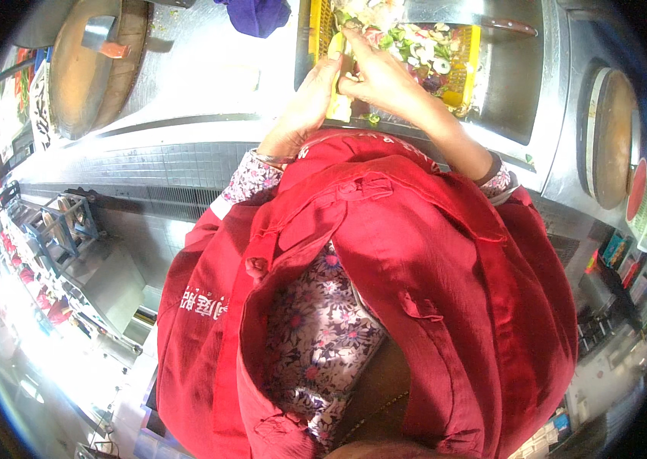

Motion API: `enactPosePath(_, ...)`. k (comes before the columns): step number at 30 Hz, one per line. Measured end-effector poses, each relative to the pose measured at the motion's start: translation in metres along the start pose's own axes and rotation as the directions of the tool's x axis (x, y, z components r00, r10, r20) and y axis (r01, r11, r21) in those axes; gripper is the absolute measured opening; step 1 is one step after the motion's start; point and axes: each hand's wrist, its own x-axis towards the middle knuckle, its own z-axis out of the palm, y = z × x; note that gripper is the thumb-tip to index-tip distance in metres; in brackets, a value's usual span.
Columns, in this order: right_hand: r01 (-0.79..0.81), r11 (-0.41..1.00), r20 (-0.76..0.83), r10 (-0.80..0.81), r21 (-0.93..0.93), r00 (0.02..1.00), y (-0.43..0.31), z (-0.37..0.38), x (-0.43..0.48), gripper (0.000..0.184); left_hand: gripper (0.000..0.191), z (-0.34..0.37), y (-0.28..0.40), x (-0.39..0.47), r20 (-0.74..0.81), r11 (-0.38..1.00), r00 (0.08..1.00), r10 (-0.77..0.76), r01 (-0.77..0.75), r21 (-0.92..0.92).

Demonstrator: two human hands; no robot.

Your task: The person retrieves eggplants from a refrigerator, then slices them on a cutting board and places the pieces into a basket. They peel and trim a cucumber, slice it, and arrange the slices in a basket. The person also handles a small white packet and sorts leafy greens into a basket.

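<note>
In front of my body, a long pale yellow-green vegetable piece (339, 103) is held upright in the picture by my left hand (315, 86). My right hand (384, 72) is bent close against its other side, index finger stretched towards the far end. A narrow brownish shape shows between the hands; whether my right fingers grip it is unclear. Beneath and beyond my right hand, a yellow plastic basket (474, 63) contains vegetable scraps (424, 49) in white, green and purple. The basket sits within a stainless-steel sink (510, 94).
A wide blade with a brown handle (510, 26) lies across the sink's far side. Left, a cleaver (102, 37) rests on a round wooden chopping block (80, 69). A purple cloth (260, 14) lies on the steel counter (203, 69). Another round board (613, 137) stands right.
</note>
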Motion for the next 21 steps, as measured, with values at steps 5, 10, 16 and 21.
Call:
enactPosePath(5,0.178,0.974,-0.091,-0.192,-0.139,0.977,0.009,0.011,0.011,0.070,0.051,-0.008,-0.006,0.002,0.024,1.000,1.000,0.021,-0.021,0.019)
enactPosePath(10,0.275,0.922,-0.202,-0.334,-0.273,0.921,0.017,0.022,0.017,0.065,0.046,-0.011,-0.010,0.005,-0.034,0.996,0.999,0.018,-0.014,0.093)
enactPosePath(16,0.177,0.964,-0.130,-0.205,-0.201,0.970,0.020,0.017,0.030,0.039,0.042,-0.012,-0.006,0.002,0.098,0.986,0.984,-0.152,0.157,-0.053)
enactPosePath(21,0.125,0.959,-0.008,-0.127,0.255,0.992,0.045,0.003,0.036,0.031,0.045,-0.009,0.002,-0.004,0.249,0.899,0.950,-0.190,0.271,-0.344)
